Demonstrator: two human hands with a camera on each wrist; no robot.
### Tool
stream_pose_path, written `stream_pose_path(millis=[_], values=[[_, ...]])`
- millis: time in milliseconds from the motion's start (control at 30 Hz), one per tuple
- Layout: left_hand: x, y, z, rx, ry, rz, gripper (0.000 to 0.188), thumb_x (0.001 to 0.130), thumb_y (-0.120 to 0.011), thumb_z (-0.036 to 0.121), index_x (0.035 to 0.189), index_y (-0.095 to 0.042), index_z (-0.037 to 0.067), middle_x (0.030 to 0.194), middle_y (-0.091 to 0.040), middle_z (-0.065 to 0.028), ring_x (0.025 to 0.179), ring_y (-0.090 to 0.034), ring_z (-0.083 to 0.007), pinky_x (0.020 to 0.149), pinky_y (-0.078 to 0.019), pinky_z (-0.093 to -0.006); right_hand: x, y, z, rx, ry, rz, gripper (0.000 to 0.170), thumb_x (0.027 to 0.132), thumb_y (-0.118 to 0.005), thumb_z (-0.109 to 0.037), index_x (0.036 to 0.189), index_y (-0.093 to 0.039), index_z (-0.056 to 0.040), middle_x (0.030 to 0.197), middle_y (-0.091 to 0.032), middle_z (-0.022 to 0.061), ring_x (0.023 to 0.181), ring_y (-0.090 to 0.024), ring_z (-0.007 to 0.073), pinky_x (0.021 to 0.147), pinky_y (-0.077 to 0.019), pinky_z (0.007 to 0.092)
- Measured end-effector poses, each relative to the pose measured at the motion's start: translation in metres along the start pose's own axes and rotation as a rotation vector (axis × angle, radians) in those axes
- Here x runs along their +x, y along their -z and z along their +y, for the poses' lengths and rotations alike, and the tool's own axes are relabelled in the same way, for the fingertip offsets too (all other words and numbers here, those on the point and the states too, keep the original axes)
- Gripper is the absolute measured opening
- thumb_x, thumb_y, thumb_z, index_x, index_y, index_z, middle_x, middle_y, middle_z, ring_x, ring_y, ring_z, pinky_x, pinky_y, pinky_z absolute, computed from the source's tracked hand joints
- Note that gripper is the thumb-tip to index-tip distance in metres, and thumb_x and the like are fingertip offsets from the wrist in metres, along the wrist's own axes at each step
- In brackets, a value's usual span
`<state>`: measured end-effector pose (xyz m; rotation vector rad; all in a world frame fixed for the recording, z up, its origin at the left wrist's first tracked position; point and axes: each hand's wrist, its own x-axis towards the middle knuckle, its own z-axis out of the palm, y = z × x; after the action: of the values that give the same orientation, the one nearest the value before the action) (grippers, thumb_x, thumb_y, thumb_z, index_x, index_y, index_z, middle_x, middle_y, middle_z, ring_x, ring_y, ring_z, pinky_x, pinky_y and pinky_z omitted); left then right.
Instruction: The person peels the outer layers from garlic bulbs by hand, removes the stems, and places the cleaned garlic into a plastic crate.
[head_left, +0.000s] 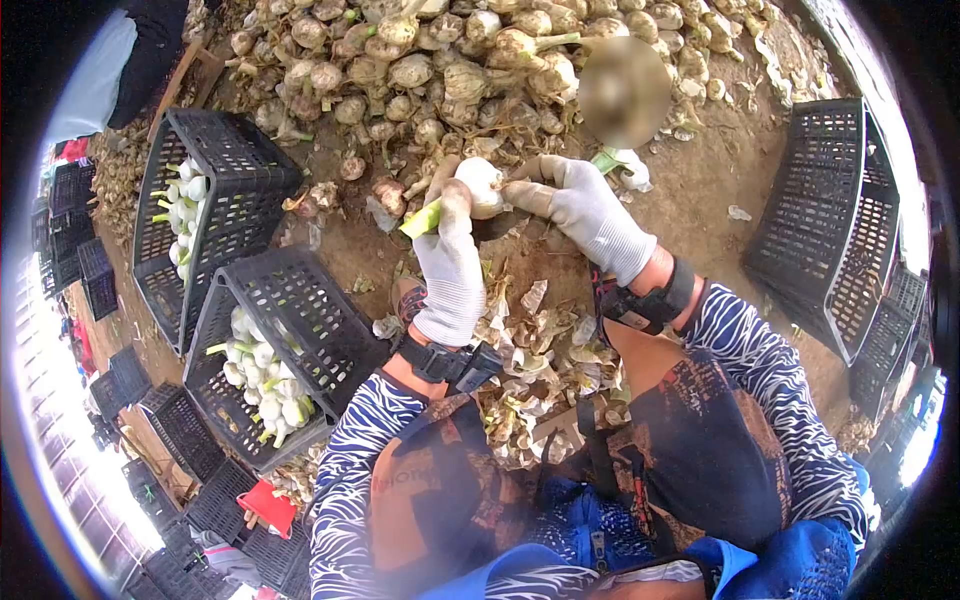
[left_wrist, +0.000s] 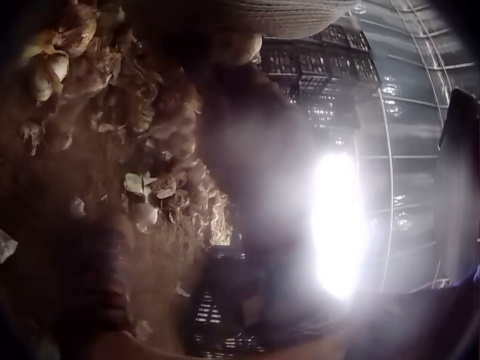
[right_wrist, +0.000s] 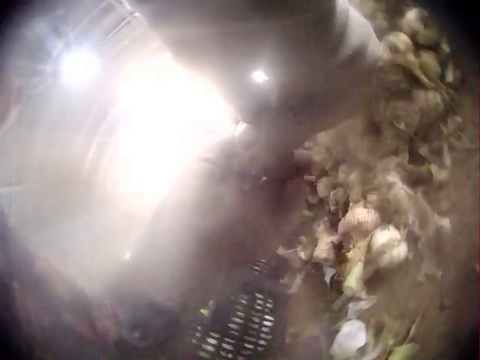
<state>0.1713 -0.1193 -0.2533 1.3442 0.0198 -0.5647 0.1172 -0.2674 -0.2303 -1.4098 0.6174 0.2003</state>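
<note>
"Where's the bulb point(head_left: 482, 187)?"

"Just on the near side of the heap point(head_left: 440, 80), off the ground point(head_left: 700, 215), with both hands on it. Its skin shows white."

"Which hand has it?"

"The left hand point(head_left: 448, 255). That grip is curled round the bulb, with the green stem point(head_left: 421, 220) sticking out past the fingers, away from the heap."

"And the right hand point(head_left: 597, 215)?"

"Also closed: thumb and fingers pinch the bulb's browner end. Whether they have root or loose skin there is too small to tell. Both hands are in pale gloves."

"Do the wrist views help?"

"Not with the fingers. The left one is dark and the right one is washed out by glare."

"What's lying about?"

"A few brown bulbs point(head_left: 388, 197) sit at the heap's near edge, just beyond the left hand. A pale scrap point(head_left: 632, 172) with some green on it lies at that edge too, farther right. Dry peelings point(head_left: 530, 390) cover the ground nearer the person, well apart from the heap."

"Crates?"

"To the left of the heap stands one crate point(head_left: 240, 150), with a second crate point(head_left: 320, 310) nearer the person. Both hold white bulbs point(head_left: 268, 385) with short green stems. Another crate point(head_left: 810, 210) stands to the right of the heap."
</note>
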Motion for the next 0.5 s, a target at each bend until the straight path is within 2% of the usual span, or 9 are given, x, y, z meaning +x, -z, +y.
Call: stream_pose_path(millis=[67,100,167,267,333,367,433,467,500], values=[[-0.004,-0.004,0.003,0.147,-0.097,0.018,0.052,0.096,-0.049,0.039,0.131,-0.047,0.001,0.110,-0.057,-0.0074,0.098,-0.054,-0.0153,0.084,-0.0475,-0.0319,0.001,-0.004,0.006,-0.301,0.107,0.089,0.024,0.086,-0.062,-0.021,0.101,-0.066,-0.0025,0.085,-0.069,0.0144,0.075,-0.066,0.0209,0.069,-0.0513,0.0316],[-0.006,-0.006,0.003,0.292,-0.194,0.036,0.053,0.096,-0.050,0.039,0.132,-0.047,0.000,0.112,-0.057,-0.0071,0.099,-0.053,-0.0143,0.086,-0.0450,-0.0292,0.000,-0.006,0.009,-0.299,0.107,0.088,0.024,0.086,-0.062,-0.021,0.101,-0.066,-0.0025,0.085,-0.069,0.0144,0.075,-0.066,0.0209,0.069,-0.0513,0.0316],[-0.006,-0.010,0.001,0.274,-0.221,0.051,0.057,0.095,-0.053,0.040,0.133,-0.046,-0.002,0.115,-0.056,-0.0071,0.099,-0.051,-0.0134,0.088,-0.0416,-0.0266,-0.003,-0.010,0.013,-0.508,0.381,0.225,0.023,0.084,-0.061,-0.019,0.102,-0.067,-0.0057,0.088,-0.067,0.0184,0.081,-0.066,0.0303,0.071,-0.0515,0.0373],[-0.006,-0.012,-0.002,0.279,-0.227,0.034,0.058,0.094,-0.055,0.041,0.132,-0.047,-0.003,0.112,-0.057,-0.0070,0.097,-0.052,-0.0136,0.087,-0.0425,-0.0268,-0.005,-0.011,0.011,-0.611,0.405,0.239,0.019,0.083,-0.060,-0.020,0.096,-0.067,-0.0063,0.087,-0.067,0.0175,0.083,-0.064,0.0344,0.072,-0.0509,0.0410],[-0.002,-0.010,-0.010,0.300,-0.274,0.078,0.048,0.095,-0.057,0.028,0.127,-0.050,-0.006,0.104,-0.061,-0.0066,0.088,-0.055,-0.0112,0.080,-0.0465,-0.0256,-0.004,-0.011,0.013,-0.696,0.415,0.245,0.017,0.083,-0.060,-0.019,0.093,-0.066,-0.0066,0.085,-0.066,0.0163,0.082,-0.064,0.0340,0.071,-0.0505,0.0419],[-0.004,-0.007,-0.010,0.302,-0.273,0.080,0.048,0.095,-0.057,0.028,0.127,-0.050,-0.006,0.104,-0.061,-0.0066,0.088,-0.055,-0.0112,0.080,-0.0465,-0.0256,-0.002,-0.011,0.014,-0.781,0.426,0.253,0.015,0.083,-0.060,-0.019,0.090,-0.065,-0.0070,0.083,-0.066,0.0151,0.081,-0.064,0.0336,0.070,-0.0502,0.0428],[-0.007,-0.002,-0.008,0.356,-0.091,0.069,0.041,0.094,-0.058,0.030,0.117,-0.057,-0.005,0.099,-0.063,-0.0042,0.083,-0.055,-0.0096,0.075,-0.0468,-0.0252,0.004,-0.012,0.021,-0.751,0.434,0.278,0.013,0.082,-0.060,-0.018,0.089,-0.064,-0.0070,0.081,-0.065,0.0157,0.080,-0.064,0.0346,0.069,-0.0498,0.0435],[-0.007,-0.001,-0.009,0.358,-0.092,0.073,0.041,0.094,-0.058,0.030,0.117,-0.057,-0.005,0.099,-0.063,-0.0042,0.083,-0.055,-0.0096,0.075,-0.0468,-0.0252,0.008,-0.013,0.025,-0.722,0.440,0.305,0.012,0.082,-0.059,-0.018,0.087,-0.062,-0.0069,0.080,-0.064,0.0163,0.080,-0.063,0.0356,0.068,-0.0493,0.0442],[-0.006,-0.001,-0.010,0.178,-0.020,0.080,0.036,0.094,-0.058,0.029,0.111,-0.059,-0.003,0.095,-0.063,-0.0027,0.081,-0.056,-0.0091,0.072,-0.0466,-0.0250,0.010,-0.012,0.028,-0.721,0.444,0.299,0.012,0.082,-0.059,-0.018,0.087,-0.062,-0.0069,0.080,-0.064,0.0163,0.080,-0.063,0.0356,0.068,-0.0493,0.0442]])
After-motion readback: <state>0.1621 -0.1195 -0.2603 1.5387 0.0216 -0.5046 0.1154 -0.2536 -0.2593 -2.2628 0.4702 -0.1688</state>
